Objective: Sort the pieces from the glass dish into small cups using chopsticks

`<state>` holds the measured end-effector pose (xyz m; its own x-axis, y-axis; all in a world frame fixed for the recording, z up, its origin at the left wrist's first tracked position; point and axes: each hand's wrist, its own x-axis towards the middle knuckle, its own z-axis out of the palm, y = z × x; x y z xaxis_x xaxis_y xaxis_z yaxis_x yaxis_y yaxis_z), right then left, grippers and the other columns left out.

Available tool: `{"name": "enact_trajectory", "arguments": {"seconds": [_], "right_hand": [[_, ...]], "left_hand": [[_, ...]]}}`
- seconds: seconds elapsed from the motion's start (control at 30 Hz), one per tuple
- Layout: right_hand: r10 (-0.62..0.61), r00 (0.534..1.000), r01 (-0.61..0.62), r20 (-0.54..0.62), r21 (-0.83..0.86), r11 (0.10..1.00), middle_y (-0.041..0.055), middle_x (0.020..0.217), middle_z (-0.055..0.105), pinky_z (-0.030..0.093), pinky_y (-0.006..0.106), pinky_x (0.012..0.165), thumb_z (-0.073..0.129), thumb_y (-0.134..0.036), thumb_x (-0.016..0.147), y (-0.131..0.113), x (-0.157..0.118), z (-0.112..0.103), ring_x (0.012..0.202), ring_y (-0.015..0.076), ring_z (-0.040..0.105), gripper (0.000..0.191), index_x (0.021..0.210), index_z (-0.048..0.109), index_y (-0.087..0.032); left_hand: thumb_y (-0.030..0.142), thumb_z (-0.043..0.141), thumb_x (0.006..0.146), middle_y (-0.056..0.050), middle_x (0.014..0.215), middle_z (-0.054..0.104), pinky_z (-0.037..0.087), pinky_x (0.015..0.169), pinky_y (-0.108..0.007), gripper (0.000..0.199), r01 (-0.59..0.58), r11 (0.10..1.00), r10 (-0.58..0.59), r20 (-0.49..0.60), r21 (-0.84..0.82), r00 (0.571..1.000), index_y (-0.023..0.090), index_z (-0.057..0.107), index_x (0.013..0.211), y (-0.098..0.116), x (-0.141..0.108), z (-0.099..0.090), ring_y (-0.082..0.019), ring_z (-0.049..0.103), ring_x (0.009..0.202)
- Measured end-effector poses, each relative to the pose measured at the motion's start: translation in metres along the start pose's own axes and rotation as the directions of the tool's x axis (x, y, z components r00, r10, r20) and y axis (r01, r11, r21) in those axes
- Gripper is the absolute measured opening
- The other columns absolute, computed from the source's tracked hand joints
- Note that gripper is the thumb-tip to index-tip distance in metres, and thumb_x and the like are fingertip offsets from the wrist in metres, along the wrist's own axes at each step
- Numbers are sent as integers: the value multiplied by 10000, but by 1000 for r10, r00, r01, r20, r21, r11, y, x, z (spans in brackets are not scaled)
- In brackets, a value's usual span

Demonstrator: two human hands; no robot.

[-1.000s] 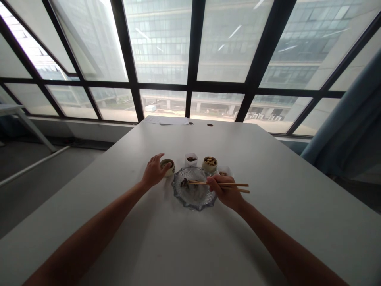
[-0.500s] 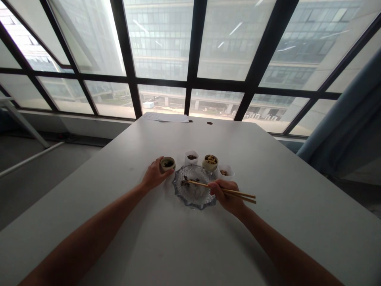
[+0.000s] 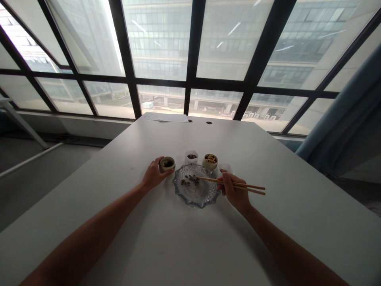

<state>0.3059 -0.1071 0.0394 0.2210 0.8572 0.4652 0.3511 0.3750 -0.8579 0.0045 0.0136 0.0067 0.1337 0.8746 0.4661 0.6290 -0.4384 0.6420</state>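
Note:
My left hand [image 3: 155, 174] is wrapped round a small greenish cup [image 3: 167, 164] with dark bits in it, left of the glass plate. My right hand [image 3: 235, 191] grips a pair of wooden chopsticks [image 3: 248, 187], whose tips are over small dark pieces [image 3: 194, 180] on the clear scalloped glass plate [image 3: 198, 198]. Behind the plate stand a white cup [image 3: 191, 157] with dark bits and a greenish cup [image 3: 210, 162] of yellowish pieces. Another white cup [image 3: 225, 167] is partly hidden behind my right hand.
White papers [image 3: 165, 117] lie at the far edge of the white table [image 3: 190, 238], near two round holes. Large windows rise beyond it. A blue curtain [image 3: 342, 119] hangs at the right, and a white metal frame [image 3: 26, 125] stands at the left.
My right hand and the chopsticks have moved right and slightly away from me. The chopstick tips have left the dark pieces at the plate's left. My left hand stays on the cup.

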Motion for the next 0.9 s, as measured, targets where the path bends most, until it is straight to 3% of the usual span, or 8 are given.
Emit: {"name": "enact_trajectory", "arguments": {"seconds": [0.13,0.2,0.3,0.4,0.53,0.67,0.83,0.9], "right_hand": [[-162,982,172,93,-115,978,23,539,630,427,220,389,525,-594,970,4,-6,-7,398,120,534,512,700,674,-185],[-162,984,169,75,-95,981,23,539,631,429,221,393,526,-591,970,5,-7,-6,399,120,536,506,715,681,-183],[-18,999,21,-51,54,998,19,496,604,397,220,342,516,-665,940,5,-3,-1,355,123,501,556,738,676,-172],[145,982,-121,-121,186,975,24,471,590,370,216,303,544,-747,869,5,2,5,327,126,482,613,714,647,-163],[200,971,-165,-134,232,959,28,464,588,364,214,296,564,-778,830,7,4,5,321,126,478,636,697,635,-160],[31,991,-15,-133,120,993,29,499,611,406,220,343,579,-717,871,-1,-1,1,357,123,507,581,720,668,-163],[-140,973,150,-184,41,988,14,524,618,419,229,363,487,-615,976,-22,-3,9,373,126,518,516,759,674,-186],[-200,975,201,-100,-2,980,14,532,622,425,232,375,469,-599,989,-31,1,19,381,128,529,508,764,677,-194]], "left_hand": [[543,750,723,-139,1185,670,506,960,-435,685,14,1000,-14,6,-12,1000,176,543,1263,1,0,0,-282,641,1084],[534,759,715,-136,1189,668,507,962,-434,686,16,1000,-16,3,-21,1000,179,544,1262,1,-1,0,-280,644,1080],[510,785,692,-127,1193,666,510,964,-439,694,-18,1000,18,-11,-24,1000,193,546,1261,1,-1,0,-278,646,1075],[484,807,670,-128,1191,667,513,965,-455,701,-56,998,56,-22,-21,998,197,549,1255,1,-2,1,-282,643,1073],[459,810,664,-131,1186,673,536,939,-445,696,-51,996,51,-10,-68,999,190,549,1250,3,-2,-1,-274,659,1053],[456,792,670,-99,1087,715,574,853,-387,671,-11,992,13,15,-128,1000,190,550,1236,7,-2,-3,-243,698,953],[402,782,653,-74,1048,724,575,822,-353,644,-23,992,22,-9,-123,1000,200,548,1218,9,-1,-2,-227,700,929],[388,777,657,-80,1070,717,570,840,-361,640,-48,992,48,-4,-116,999,198,543,1222,9,-1,-1,-224,695,925]]}}
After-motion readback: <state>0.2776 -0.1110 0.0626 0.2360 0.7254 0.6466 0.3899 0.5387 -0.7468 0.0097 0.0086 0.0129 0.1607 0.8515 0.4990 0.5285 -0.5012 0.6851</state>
